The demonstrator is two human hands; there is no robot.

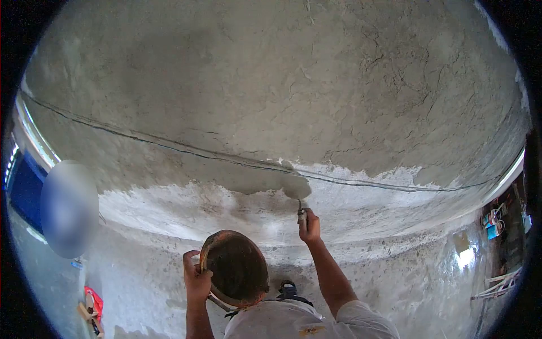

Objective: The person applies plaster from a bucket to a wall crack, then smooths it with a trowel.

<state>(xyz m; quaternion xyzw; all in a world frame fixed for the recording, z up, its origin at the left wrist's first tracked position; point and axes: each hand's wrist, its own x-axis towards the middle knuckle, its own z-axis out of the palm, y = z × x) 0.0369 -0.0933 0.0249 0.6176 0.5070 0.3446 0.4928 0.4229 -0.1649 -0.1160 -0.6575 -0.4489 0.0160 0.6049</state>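
Left hand (196, 278) is wrapped tight round the rim of a rusty old pan (236, 268), fingers curled over the near-left edge, holding it up in front of the chest with the open side tipped toward the camera. Inside looks dark and crusted; can't tell if there's any loose plaster sitting in it right now, too shadowy.

Right hand (309, 226) is closed in a fist on the handle of a trowel (297, 189), arm stretched up and away from the body. Trowel's long axis runs pretty much straight up from the fist, handle at the bottom, blade at the top, pointing at the wall (271, 85). Blade is pressed flat on the wall, right at the edge where the smooth grey wet plaster meets the rougher white patch below it, and it's loaded with the same grey stuff.

A thin dark string (169, 146) runs across the wall left to right, passing just above the blade. Pan sits well below and left of the trowel, the two apart.
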